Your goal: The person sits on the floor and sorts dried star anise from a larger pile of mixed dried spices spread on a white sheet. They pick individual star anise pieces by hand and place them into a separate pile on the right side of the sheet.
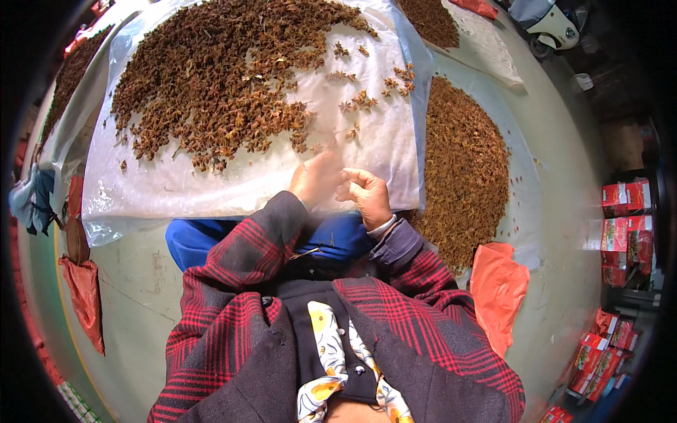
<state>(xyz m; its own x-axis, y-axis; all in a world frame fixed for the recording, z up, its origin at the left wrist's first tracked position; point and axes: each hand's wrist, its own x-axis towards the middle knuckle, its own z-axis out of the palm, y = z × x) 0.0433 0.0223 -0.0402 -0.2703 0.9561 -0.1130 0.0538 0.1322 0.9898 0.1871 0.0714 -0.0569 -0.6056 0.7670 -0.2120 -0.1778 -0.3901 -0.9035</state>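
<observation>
Before me a sheet-covered table [243,193] bears a broad heap of brown star anise [211,79]. My left hand [313,177] is over its near edge, its fingers blurred by motion, so whether it holds anything is unclear. Close beside it, my right hand [368,194] has its thumb and fingertips drawn together; no item shows plainly between them. A few loose star anise pods [362,100] lie apart from the heap on the white sheet, beyond my hands.
On the floor at right, a large pile of star anise [460,169] lies on plastic sheeting, with an orange plastic bag [497,293] near it. Red cartons [627,232] are stacked at far right. A scooter [550,26] stands at the upper right.
</observation>
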